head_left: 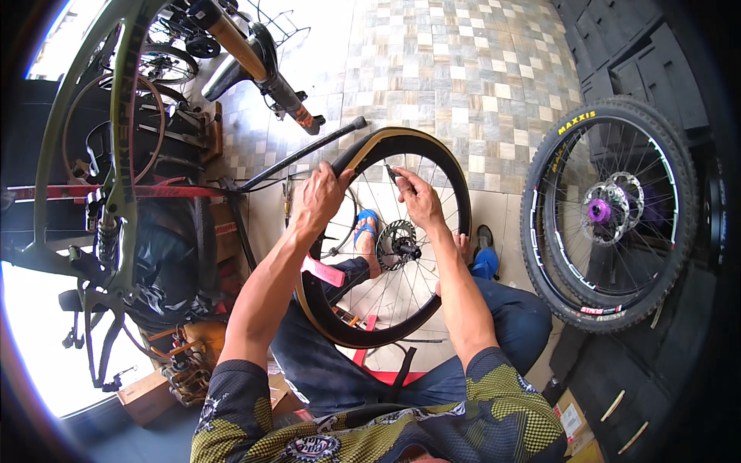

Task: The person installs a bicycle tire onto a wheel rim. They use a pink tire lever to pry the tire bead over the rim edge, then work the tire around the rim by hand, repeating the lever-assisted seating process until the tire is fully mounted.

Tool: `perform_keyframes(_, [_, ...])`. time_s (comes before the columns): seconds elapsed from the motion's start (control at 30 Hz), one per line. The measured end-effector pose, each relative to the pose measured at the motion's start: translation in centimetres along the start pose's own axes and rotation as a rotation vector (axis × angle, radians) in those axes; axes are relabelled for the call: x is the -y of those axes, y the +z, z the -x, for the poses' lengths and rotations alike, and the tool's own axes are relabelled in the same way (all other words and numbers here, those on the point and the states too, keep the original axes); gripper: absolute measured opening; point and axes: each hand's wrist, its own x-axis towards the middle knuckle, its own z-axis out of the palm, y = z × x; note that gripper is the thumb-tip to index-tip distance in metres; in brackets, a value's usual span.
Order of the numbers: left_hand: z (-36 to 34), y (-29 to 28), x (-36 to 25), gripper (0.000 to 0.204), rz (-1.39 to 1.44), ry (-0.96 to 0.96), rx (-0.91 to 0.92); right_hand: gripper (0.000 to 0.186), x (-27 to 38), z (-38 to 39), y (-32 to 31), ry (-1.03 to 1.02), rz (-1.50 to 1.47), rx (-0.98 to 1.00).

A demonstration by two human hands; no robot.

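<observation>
A bicycle wheel (pixel 386 338) with a deep black rim, thin spokes and a disc rotor (pixel 396 245) stands tilted between my legs. Around it runs a black tire with a tan sidewall (pixel 421 133), which bulges away from the rim at the upper left. My left hand (pixel 318 199) is closed over the tire at that bulge, fingers on the outer side. Just inside the rim's top, my right hand (pixel 419 201) pinches a thin dark piece (pixel 390 173) that looks like the valve stem. A pink flat piece (pixel 323 272) lies against the rim's left side.
Two knobby-tired wheels (pixel 532 224) lean at the right beside black cases (pixel 656 69). A green bike frame (pixel 123 154) hangs at the left, near a suspension fork (pixel 262 69) and a black bar (pixel 309 154). Tiled floor (pixel 455 77) stretches ahead; a cardboard box (pixel 147 396) sits lower left.
</observation>
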Motion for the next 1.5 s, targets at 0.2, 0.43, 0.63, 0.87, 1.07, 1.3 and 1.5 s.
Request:
perform_keyframes(0.2, [-0.6, 0.7, 1.8, 0.057, -0.028, -0.075, 0.060, 0.050, 0.4, -2.3, 2.5, 0.025, 0.079, 0.003])
perform_keyframes(0.43, [-1.1, 0.5, 2.2, 0.058, 0.029, -0.079, 0.126, 0.044, -1.8, -4.4, 3.0, -0.195, 0.048, 0.048])
perform_keyframes(0.63, [-1.2, 0.9, 3.1, 0.058, 0.051, -0.066, 0.137, 0.044, 0.5, -3.9, 3.0, -0.040, 0.231, 0.070])
perform_keyframes(0.87, [-1.3, 0.8, 3.2, 0.058, 0.077, -0.147, 0.185, 0.038, 0.8, -4.3, 3.7, -0.127, 0.531, 0.027])
perform_keyframes(1.07, [-1.5, 0.5, 3.2, 0.056, 0.072, -0.166, 0.225, 0.038, 0.3, -4.9, 4.9, -0.096, 0.403, 0.029])
perform_keyframes(1.3, [-1.3, 0.9, 3.5, 0.056, 0.081, -0.162, 0.196, 0.037, 2.1, -5.1, 4.4, -0.086, 0.489, 0.050])
perform_keyframes(1.5, [-1.3, 1.3, 3.9, 0.057, 0.114, -0.164, 0.171, 0.036, 3.4, -5.3, 4.6, -0.005, 0.515, 0.085])
